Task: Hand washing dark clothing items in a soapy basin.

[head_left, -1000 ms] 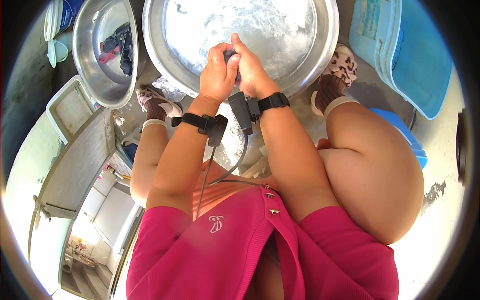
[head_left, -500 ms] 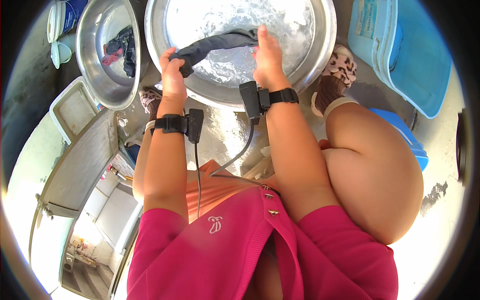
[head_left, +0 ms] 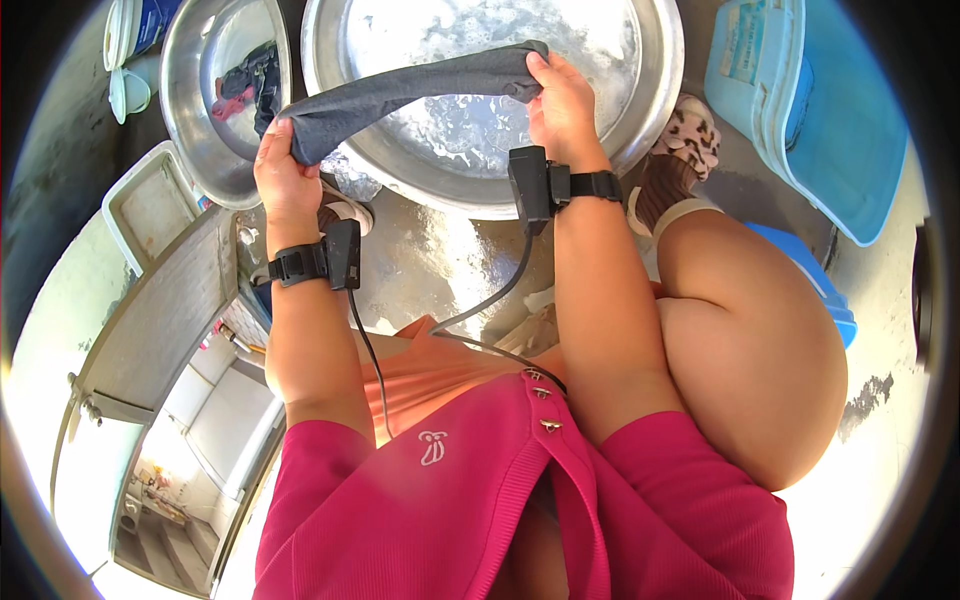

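Evidently, the cloth spanned the large basin because your left hand and right hand stood apart. Thumb against fingers, each pinched one end, so it stretched lengthwise.

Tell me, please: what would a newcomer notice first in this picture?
The dark grey cloth stretched between the left hand and the right hand, partly above the large metal basin, probably catches the eye first. Next come the bright pink top at lower middle and the light-blue tub at upper right.
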`<action>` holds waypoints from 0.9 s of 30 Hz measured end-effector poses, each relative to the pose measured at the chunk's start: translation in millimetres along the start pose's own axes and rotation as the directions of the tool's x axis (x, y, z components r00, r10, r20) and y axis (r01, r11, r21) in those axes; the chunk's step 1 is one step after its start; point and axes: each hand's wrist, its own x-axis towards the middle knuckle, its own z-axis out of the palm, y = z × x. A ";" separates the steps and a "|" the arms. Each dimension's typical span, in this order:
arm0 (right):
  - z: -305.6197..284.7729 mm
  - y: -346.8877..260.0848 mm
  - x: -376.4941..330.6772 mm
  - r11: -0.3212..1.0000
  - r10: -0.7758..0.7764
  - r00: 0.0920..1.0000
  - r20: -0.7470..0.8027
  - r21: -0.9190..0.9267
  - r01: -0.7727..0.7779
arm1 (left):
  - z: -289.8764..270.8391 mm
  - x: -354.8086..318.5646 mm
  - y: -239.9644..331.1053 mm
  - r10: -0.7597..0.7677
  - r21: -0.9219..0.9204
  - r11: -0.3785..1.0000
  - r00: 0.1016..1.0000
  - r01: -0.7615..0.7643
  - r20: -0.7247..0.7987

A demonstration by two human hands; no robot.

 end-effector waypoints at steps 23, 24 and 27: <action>20.7 11.1 -28.9 0.867 0.481 0.771 0.417 -0.359 -0.346 | 54.8 -61.3 -32.0 0.432 0.775 0.394 0.844 -0.494 0.318; 21.6 11.8 -29.7 0.866 0.482 0.770 0.418 -0.360 -0.347 | 48.0 -56.3 -32.9 0.243 0.703 0.613 0.933 -0.360 0.266; 22.4 13.2 -27.7 0.882 0.452 0.808 0.379 -0.327 -0.340 | 44.7 -59.5 -30.2 0.204 0.552 0.787 0.960 -0.276 0.190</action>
